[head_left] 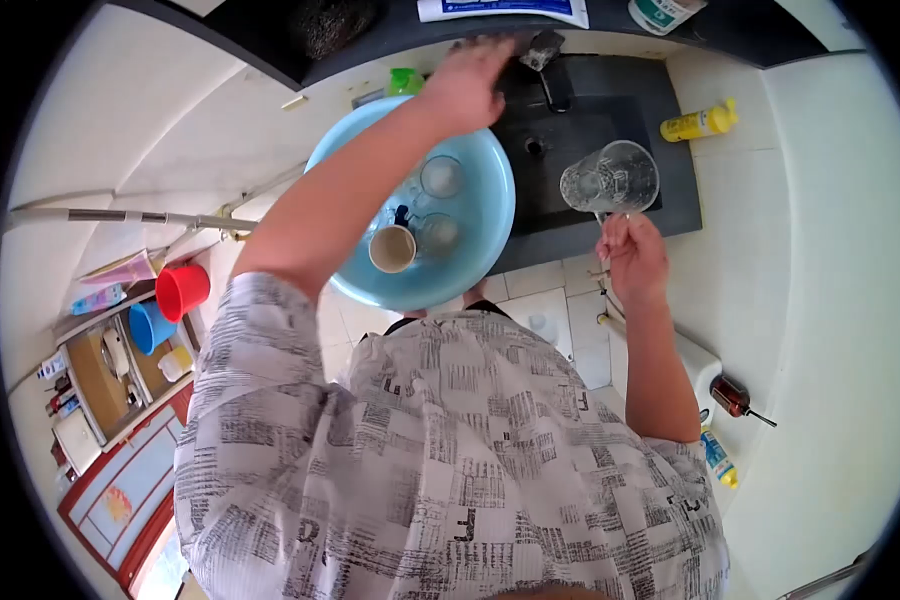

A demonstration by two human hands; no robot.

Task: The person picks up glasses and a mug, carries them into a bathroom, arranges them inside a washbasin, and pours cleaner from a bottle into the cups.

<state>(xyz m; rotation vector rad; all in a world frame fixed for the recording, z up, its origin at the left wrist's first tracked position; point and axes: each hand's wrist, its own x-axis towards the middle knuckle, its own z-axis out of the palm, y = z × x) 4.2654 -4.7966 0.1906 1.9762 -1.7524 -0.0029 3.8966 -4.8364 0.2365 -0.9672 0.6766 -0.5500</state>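
Note:
My right hand [635,255] is closed round the handle of a clear glass pitcher [610,178], tilted on its side over the dark sink [580,120]. My left hand [475,80] reaches over the basin to the back of the sink, its fingers stretched out just left of the faucet [543,52]. Whether the fingertips touch anything there is unclear. The light blue basin [500,200] stands left of the sink, partly hidden by my left forearm. Inside it are a beige cup [392,250] and clear glasses [440,177].
A yellow bottle [695,122] stands to the right of the sink. Above the sink, a dark shelf [390,50] holds a toothpaste tube [500,9] and a white-green tub [662,14]. A green-capped bottle [404,80] sits behind the basin. Red [182,292] and blue [152,327] containers are at left.

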